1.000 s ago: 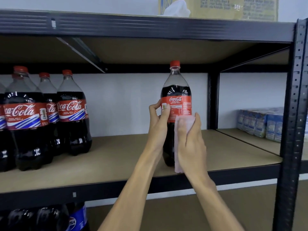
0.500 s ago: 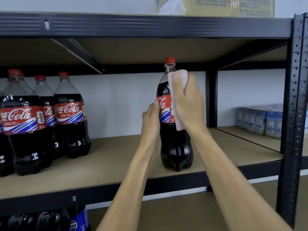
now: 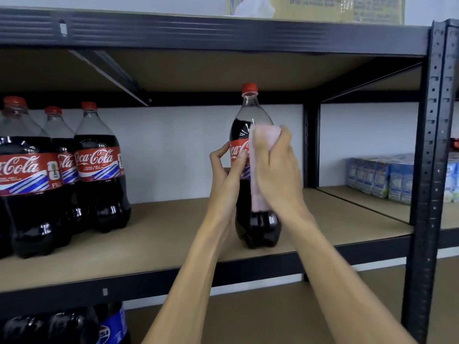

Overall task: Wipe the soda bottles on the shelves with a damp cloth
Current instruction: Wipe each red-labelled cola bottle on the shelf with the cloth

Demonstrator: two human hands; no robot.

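Slid down from shoulder to label: cloth (image 3: 258, 175), pressed on by right hand (image 3: 280, 170), fingers (image 3: 285, 137) curled over its top. Upright near shelf (image 3: 149, 244) front edge: bottle (image 3: 248, 115), gripped at label by left hand (image 3: 227, 175). Risk: tipping off edge under a hard stroke if left grip slips

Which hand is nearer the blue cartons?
Right. The right hand holds the cloth on the side of the bottle facing the blue cartons; the left hand grips its far side.
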